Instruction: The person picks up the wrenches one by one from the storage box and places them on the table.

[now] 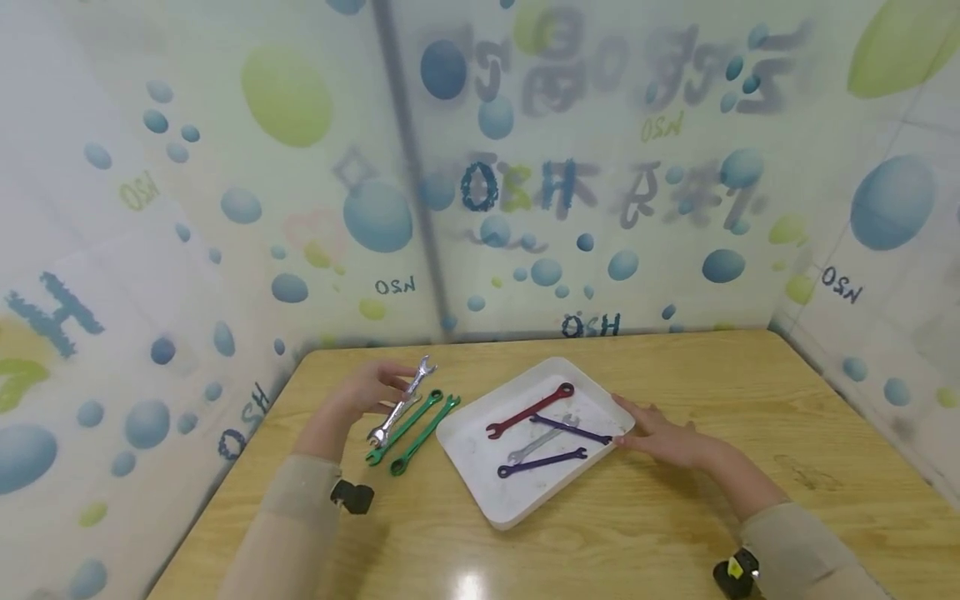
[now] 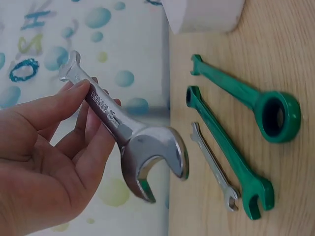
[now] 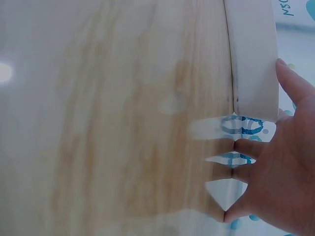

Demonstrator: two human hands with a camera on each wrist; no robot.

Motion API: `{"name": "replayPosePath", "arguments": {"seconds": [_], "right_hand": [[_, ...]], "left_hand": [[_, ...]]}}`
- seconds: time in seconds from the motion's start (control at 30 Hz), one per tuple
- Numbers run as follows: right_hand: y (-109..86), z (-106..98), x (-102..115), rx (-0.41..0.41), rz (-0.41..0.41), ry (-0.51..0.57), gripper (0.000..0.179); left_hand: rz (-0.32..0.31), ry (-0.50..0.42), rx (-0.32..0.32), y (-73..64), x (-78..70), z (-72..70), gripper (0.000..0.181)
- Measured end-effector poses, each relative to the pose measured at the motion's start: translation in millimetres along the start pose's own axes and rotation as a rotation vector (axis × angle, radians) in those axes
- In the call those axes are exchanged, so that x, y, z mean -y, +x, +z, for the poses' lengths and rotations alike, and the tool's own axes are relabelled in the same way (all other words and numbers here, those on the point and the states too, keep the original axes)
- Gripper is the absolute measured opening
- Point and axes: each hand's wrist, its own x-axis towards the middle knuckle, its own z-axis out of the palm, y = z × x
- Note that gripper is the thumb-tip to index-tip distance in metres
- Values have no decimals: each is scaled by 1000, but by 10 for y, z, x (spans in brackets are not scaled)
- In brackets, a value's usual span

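Observation:
My left hand (image 1: 372,390) pinches a silver double open-end wrench (image 2: 110,115) by its upper part, between thumb and fingers, tilted above the table. Below it lie a smaller silver wrench (image 2: 212,162) and two green ratcheting wrenches, one (image 2: 224,137) beside the small wrench and the other (image 2: 231,88) nearer the tray. At the right corner of the white tray (image 1: 468,475), my right hand (image 1: 663,437) has its thumb at the rim, with the other fingers spread down to the tabletop. Inside the tray are a red wrench (image 1: 528,412), two purple wrenches (image 1: 542,462) and a silver wrench (image 1: 543,442).
The wooden table (image 1: 615,533) runs back to a patterned curtain (image 1: 495,250), with similar panels on both sides. Black wrist cameras sit on the left wrist (image 1: 352,497) and the right wrist (image 1: 735,575).

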Motion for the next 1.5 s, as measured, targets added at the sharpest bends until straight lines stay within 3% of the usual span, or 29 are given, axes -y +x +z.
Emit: {"name": "replayPosePath", "arguments": {"seconds": [0.13,0.4,0.67,1.03,1.5], "right_hand": [[11,15,3,5,6,1,81],[1,6,9,7,9,-3,81],[1,-6,4,8,13,2,82],[10,-28,3,14,13,5,81],[-16,-29,37,21,5,9,81]], "left_hand": [[-47,24,-39,11,95,-58,42],[-82,59,-32,56,255,-185,43],[-161,47,-53,113,378,-284,44],[-217,81,-57,254,530,-339,46],[-279,158,-60,391,608,-347,42]]}}
